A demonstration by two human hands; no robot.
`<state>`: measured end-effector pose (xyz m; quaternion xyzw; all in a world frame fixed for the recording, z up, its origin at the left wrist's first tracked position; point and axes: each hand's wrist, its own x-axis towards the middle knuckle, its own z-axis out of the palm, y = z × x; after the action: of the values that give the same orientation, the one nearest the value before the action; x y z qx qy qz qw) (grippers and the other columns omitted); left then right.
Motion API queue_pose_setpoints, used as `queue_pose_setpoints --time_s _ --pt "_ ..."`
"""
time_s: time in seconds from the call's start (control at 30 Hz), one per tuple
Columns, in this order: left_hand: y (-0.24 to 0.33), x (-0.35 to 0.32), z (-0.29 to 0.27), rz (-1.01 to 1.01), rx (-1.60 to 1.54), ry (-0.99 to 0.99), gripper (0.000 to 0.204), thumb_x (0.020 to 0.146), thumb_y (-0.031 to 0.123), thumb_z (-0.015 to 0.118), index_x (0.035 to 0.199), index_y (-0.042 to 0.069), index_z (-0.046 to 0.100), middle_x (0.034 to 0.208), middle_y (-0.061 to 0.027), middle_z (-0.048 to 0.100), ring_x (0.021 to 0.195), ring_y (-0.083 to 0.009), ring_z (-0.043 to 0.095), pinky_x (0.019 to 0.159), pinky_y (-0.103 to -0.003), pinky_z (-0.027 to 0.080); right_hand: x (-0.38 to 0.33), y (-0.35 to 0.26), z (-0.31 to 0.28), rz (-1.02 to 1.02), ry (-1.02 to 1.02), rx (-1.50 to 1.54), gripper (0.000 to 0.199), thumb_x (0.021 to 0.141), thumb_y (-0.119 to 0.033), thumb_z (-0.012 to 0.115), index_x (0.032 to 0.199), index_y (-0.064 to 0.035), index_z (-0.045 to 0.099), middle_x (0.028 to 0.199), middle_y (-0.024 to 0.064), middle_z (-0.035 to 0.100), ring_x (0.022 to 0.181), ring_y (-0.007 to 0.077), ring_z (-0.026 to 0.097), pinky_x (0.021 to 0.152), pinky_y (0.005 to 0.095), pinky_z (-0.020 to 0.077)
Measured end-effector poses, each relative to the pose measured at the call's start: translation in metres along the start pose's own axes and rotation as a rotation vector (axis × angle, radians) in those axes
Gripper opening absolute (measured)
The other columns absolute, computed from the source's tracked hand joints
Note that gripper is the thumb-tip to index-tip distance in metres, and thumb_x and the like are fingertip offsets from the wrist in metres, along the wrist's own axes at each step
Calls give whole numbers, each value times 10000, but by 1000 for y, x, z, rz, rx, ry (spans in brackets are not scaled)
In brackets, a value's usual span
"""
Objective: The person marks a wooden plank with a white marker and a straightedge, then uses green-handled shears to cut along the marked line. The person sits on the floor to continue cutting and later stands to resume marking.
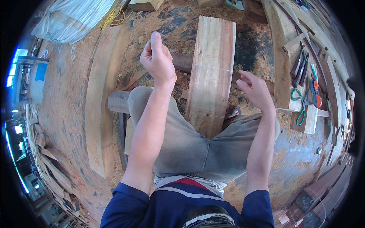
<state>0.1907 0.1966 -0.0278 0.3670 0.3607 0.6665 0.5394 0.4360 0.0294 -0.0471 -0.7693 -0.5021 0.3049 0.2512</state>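
Note:
My left hand (157,62) is raised to the left of a long pale plank (211,91), its fingers curled into a fist and the thumb pointing up. What it holds, if anything, is hidden. To the right of the plank hovers my right hand (255,88), with thumb and forefinger apart and nothing visible between them. The plank runs away from between my knees and lies over a dark crosswise beam (182,62). A thin whitish line crosses the plank's width level with my hands; whether it is a string or a mark I cannot tell.
A thick timber (102,98) lies at left beside a round log end (118,101). On the right-hand timber (283,76) rest dark-handled tools (300,68), green-handled scissors (300,102) and an orange-and-blue tool (315,93). A white sack (70,19) and yellow cord (113,17) lie far left.

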Motion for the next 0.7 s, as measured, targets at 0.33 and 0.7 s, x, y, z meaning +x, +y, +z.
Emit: queue_pose_setpoints --time_s 0.33,0.7 --pt "0 0 -3 -43 -51 -25 516 1048 317 652 615 174 410 545 56 374 465 -65 343 457 -266 255 5 -3 4 13 -29 -4 474 990 -251 711 1396 -21 629 1195 190 737 1047 255 729 920 372 565" --pt "0 -3 0 -50 -23 -21 498 1039 316 669 623 158 444 556 34 427 477 -83 410 471 -264 324 4 -4 3 -4 -22 -35 476 986 -264 710 1391 -26 636 1189 194 739 1045 272 730 924 375 562"
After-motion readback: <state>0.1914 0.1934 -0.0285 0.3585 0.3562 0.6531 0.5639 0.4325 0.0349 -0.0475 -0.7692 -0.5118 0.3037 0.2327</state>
